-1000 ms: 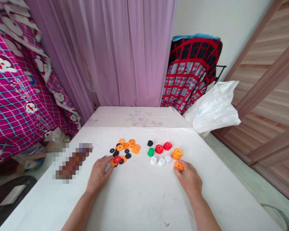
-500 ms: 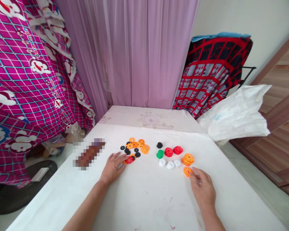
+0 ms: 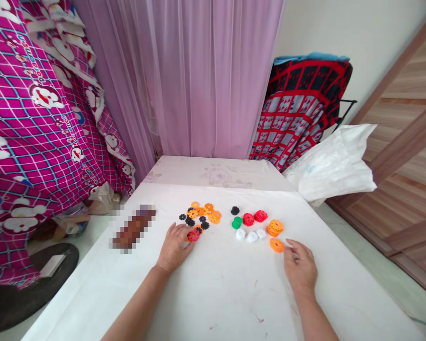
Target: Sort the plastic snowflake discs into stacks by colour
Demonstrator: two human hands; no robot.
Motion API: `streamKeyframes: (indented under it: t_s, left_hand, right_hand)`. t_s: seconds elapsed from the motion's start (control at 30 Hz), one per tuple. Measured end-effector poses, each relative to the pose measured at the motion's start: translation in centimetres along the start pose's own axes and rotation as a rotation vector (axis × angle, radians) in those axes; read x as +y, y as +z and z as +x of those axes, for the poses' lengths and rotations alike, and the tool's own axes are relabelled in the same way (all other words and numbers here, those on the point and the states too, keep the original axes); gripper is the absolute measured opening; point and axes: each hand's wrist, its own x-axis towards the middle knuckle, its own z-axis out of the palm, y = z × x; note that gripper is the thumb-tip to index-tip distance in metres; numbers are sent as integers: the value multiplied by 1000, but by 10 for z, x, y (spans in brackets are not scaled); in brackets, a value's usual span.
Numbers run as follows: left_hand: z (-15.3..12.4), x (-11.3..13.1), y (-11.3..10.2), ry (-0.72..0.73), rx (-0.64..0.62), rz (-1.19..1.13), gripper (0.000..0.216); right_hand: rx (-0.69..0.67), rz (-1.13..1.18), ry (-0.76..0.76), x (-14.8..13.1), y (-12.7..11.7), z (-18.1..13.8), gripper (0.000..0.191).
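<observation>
My left hand [image 3: 175, 244] is at the near edge of a loose pile, its thumb and fingers closed around a red flower-shaped disc [image 3: 193, 235]. Orange discs [image 3: 215, 217] and black discs [image 3: 190, 221] lie mixed behind it. On the right, my right hand [image 3: 301, 265] rests beside a single orange disc [image 3: 277, 245], fingers loosely curved and holding nothing. A stack of orange discs [image 3: 275, 227] sits just beyond. Sorted groups stand to its left: white discs [image 3: 252, 236], a green stack [image 3: 237, 222], red stacks [image 3: 248, 219] and a black stack [image 3: 235, 210].
A pixelated brown object [image 3: 135, 228] lies left of the pile on the white-covered table [image 3: 220, 293]. A white plastic bag [image 3: 333, 163] stands off the right edge. Purple curtains [image 3: 213, 80] hang behind, and a patterned pink cloth [image 3: 53, 94] hangs at left.
My right hand has come away from the single orange disc, leaving it on the table. My left fingers have curled around the red disc. The view has shifted slightly.
</observation>
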Motion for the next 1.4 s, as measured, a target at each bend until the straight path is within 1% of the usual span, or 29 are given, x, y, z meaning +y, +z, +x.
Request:
streamKeyframes:
  t_s: [0.1,0.17,0.2,0.27,0.33,0.4,0.47,0.5,0.53,0.63,0.73,0.87,0.97,1.03,1.1,1.13,1.2,1.27,1.33,1.4]
  left_hand:
    - [-5,14,7,25,9,-66,30]
    - [-5,26,17,73,-56,-111,34]
    - [-4,32,22,81,-88,-121,39]
    - [-2,40,30,73,-118,-121,56]
    - [-1,41,33,55,-107,-107,65]
    - [-3,34,31,13,-50,-72,59]
    - [-7,22,25,-51,30,-15,49]
    - [-11,15,22,-93,63,16,46]
    - [-14,8,18,-132,95,44,44]
    - [-24,-11,11,-216,138,100,42]
    - [-28,-22,9,-257,157,101,41]
    - [-27,-23,11,-263,149,77,42]
    - [-26,-23,13,-259,141,72,42]
    - [-27,-24,13,-257,138,67,42]
    - [-27,-26,13,-254,129,58,42]
    - [-27,-26,13,-252,122,53,43]
    - [-26,-28,13,-248,104,44,44]
    - [-25,-29,13,-251,92,39,45]
    - [-24,-29,14,-259,86,35,45]
    - [-23,-29,14,-267,86,37,45]
  right_hand:
    - [34,-1,-51,-5,-2,0,35]
    - [56,-8,-83,-8,-3,0,34]
    - [68,-13,-96,-9,-4,-1,33]
    - [75,-20,-117,-13,-4,-7,32]
    - [18,-17,-150,-20,-2,-18,31]
    - [-119,9,-228,-34,5,-35,28]
    - [-295,61,-370,-52,16,-54,25]
    - [-365,79,-445,-62,22,-62,25]
    - [-404,87,-494,-73,29,-68,25]
    - [-470,45,-561,-102,48,-77,25]
    - [-544,-28,-556,-119,60,-75,17]
    - [-550,-47,-542,-125,65,-76,15]
    - [-544,-26,-548,-121,61,-79,17]
    - [-513,-2,-523,-114,52,-70,21]
    - [-446,7,-457,-105,41,-49,26]
    - [-408,-3,-408,-100,34,-33,28]
    - [-346,-62,-258,-91,25,4,29]
    - [-341,-133,-180,-85,20,39,32]
    - [-395,-190,-212,-83,22,63,34]
    - [-466,-240,-282,-84,29,74,35]
